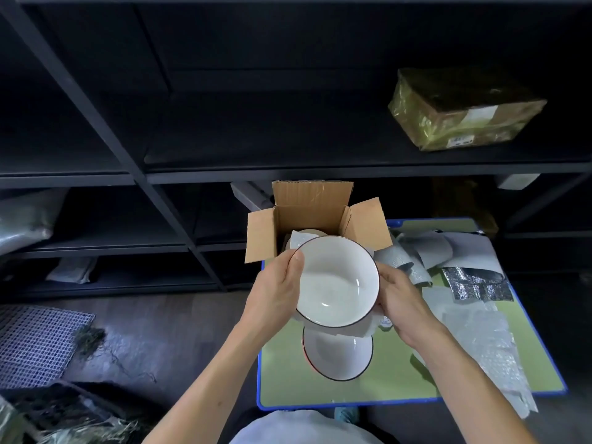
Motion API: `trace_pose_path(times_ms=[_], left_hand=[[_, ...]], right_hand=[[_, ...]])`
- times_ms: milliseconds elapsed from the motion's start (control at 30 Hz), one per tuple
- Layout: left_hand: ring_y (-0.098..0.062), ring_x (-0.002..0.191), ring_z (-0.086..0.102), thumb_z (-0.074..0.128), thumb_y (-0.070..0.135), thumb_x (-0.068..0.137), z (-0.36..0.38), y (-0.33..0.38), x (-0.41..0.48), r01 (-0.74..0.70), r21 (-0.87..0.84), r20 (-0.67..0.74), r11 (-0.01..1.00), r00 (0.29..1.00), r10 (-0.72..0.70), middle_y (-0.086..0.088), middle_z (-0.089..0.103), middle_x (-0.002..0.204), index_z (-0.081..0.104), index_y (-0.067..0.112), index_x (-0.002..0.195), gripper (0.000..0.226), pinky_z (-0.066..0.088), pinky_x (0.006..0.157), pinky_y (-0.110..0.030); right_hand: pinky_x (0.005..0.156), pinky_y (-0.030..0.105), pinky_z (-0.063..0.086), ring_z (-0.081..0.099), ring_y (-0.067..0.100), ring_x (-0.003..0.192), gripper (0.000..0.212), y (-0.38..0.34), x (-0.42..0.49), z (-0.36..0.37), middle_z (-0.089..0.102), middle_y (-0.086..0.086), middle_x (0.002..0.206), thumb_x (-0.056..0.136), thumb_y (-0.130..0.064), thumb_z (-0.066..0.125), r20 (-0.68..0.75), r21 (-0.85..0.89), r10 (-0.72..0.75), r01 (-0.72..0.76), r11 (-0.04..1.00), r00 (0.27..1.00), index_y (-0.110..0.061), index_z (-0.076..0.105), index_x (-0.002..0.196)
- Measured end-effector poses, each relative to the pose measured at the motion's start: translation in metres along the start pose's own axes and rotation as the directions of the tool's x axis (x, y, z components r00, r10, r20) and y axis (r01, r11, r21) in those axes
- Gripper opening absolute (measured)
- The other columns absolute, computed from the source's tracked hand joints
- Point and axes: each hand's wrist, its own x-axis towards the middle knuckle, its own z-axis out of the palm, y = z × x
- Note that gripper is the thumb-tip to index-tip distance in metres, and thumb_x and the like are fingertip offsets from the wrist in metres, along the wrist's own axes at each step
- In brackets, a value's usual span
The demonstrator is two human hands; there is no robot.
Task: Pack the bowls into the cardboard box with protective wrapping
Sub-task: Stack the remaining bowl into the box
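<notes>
We hold a white ceramic bowl (338,280) with a thin dark rim between both hands, tilted toward us above the green, blue-edged surface (288,382). Our left grip (275,290) pinches the bowl's left rim, thumb laid over the edge and fingers curled beneath. Our right grip (400,302) wraps round the right side, its fingers closed on the bowl and on a thin white foam sheet (368,328) that hangs under it. The bowl sits squarely between the two grips, its near edge above a second white bowl (338,357) resting upright on the surface. Just behind stands an open brown cardboard box (307,216), flaps raised, with a wrapped bundle (301,238) showing inside. To the right lie loose grey foam sheets (426,248) and clear bubble wrap (487,341). On the dark metal shelf (288,174) beyond sits a parcel bound in yellowish tape (461,113).
</notes>
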Motion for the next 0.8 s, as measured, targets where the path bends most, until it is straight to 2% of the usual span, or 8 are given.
trace_pose_path(times_ms=[233, 300, 433, 567, 633, 667, 733, 800], left_hand=[[-0.007, 0.054, 0.031, 0.029, 0.044, 0.102, -0.006, -0.010, 0.008, 0.013, 0.015, -0.031, 1.000, 0.999, -0.013, 0.011, 0.035, 0.057, 0.045, 0.019, 0.080, 0.038, 0.030, 0.058, -0.033], [-0.010, 0.054, 0.033, 0.028, 0.045, 0.102, -0.006, -0.014, 0.012, 0.025, 0.034, -0.048, 0.999, 0.999, -0.024, 0.011, 0.037, 0.055, 0.043, 0.021, 0.078, 0.037, 0.032, 0.057, -0.033], [-0.010, 0.053, 0.035, 0.028, 0.046, 0.101, -0.003, -0.019, 0.019, 0.039, 0.029, -0.086, 0.999, 0.996, -0.036, 0.010, 0.038, 0.055, 0.042, 0.021, 0.077, 0.038, 0.033, 0.053, -0.032], [-0.007, 0.054, 0.036, 0.031, 0.042, 0.100, 0.002, -0.016, 0.030, -0.017, 0.013, -0.088, 1.000, 0.996, 0.018, 0.013, 0.038, 0.058, 0.041, 0.031, 0.072, 0.032, 0.027, 0.047, -0.017], [0.000, 0.067, 0.052, 0.033, 0.044, 0.101, 0.003, -0.014, 0.036, 0.002, -0.067, -0.051, 0.998, 0.999, -0.006, 0.022, 0.053, 0.073, 0.050, 0.049, 0.103, 0.018, 0.038, 0.057, -0.014], [0.002, 0.074, 0.056, 0.034, 0.046, 0.101, 0.003, -0.015, 0.041, 0.026, -0.106, -0.037, 0.994, 0.999, -0.030, 0.023, 0.056, 0.079, 0.043, 0.049, 0.126, 0.026, 0.046, 0.066, -0.021], [-0.005, 0.075, 0.056, 0.036, 0.047, 0.101, 0.002, -0.013, 0.052, 0.049, -0.119, -0.001, 0.992, 0.999, -0.050, 0.018, 0.053, 0.073, 0.038, 0.039, 0.139, 0.039, 0.049, 0.074, -0.034], [-0.011, 0.068, 0.049, 0.036, 0.044, 0.101, 0.000, -0.007, 0.064, 0.047, -0.080, 0.034, 0.996, 0.998, -0.045, 0.015, 0.048, 0.065, 0.054, 0.018, 0.115, 0.035, 0.044, 0.065, -0.034]], right_hand=[[0.063, 0.027, 0.046, 0.054, 0.013, 0.069, 0.034, -0.004, 0.004, 0.012, 0.068, 0.003, 0.082, 0.091, -0.029, 0.042, -0.008, -0.069, 0.010, -0.011, 0.998, 1.000, -0.039, 0.072, 0.104], [0.059, 0.025, 0.051, 0.061, 0.013, 0.067, 0.031, -0.009, 0.004, 0.014, 0.071, 0.001, 0.084, 0.096, -0.045, 0.044, 0.008, -0.022, 0.057, -0.057, 0.998, 0.998, -0.036, 0.073, 0.103], [0.060, 0.026, 0.055, 0.065, 0.012, 0.069, 0.057, -0.018, 0.000, 0.012, 0.072, 0.002, 0.084, 0.098, -0.068, 0.032, 0.108, 0.052, 0.079, -0.085, 0.995, 0.991, -0.032, 0.075, 0.103], [0.068, 0.029, 0.060, 0.073, 0.012, 0.086, 0.020, -0.025, 0.002, 0.010, 0.075, -0.010, 0.102, 0.097, -0.042, 0.056, 0.053, -0.090, 0.049, -0.044, 0.995, 0.997, -0.033, 0.070, 0.108], [0.066, 0.029, 0.059, 0.072, 0.014, 0.085, 0.015, -0.030, 0.009, 0.010, 0.075, -0.009, 0.096, 0.097, -0.034, 0.056, -0.028, -0.102, 0.058, -0.061, 0.993, 0.998, -0.029, 0.070, 0.099], [0.063, 0.028, 0.057, 0.071, 0.014, 0.082, 0.016, -0.033, 0.012, 0.009, 0.074, -0.008, 0.091, 0.096, -0.034, 0.055, -0.059, -0.118, 0.057, -0.064, 0.991, 0.997, -0.028, 0.070, 0.094], [0.059, 0.026, 0.051, 0.066, 0.016, 0.078, 0.019, -0.040, 0.023, 0.006, 0.070, -0.005, 0.084, 0.095, -0.034, 0.053, -0.108, -0.228, 0.033, -0.057, 0.972, 0.994, -0.023, 0.067, 0.088], [0.058, 0.028, 0.042, 0.059, 0.016, 0.075, 0.019, -0.047, 0.038, 0.003, 0.065, -0.003, 0.080, 0.094, -0.032, 0.050, -0.133, -0.385, -0.017, -0.036, 0.922, 0.991, -0.018, 0.063, 0.088]])
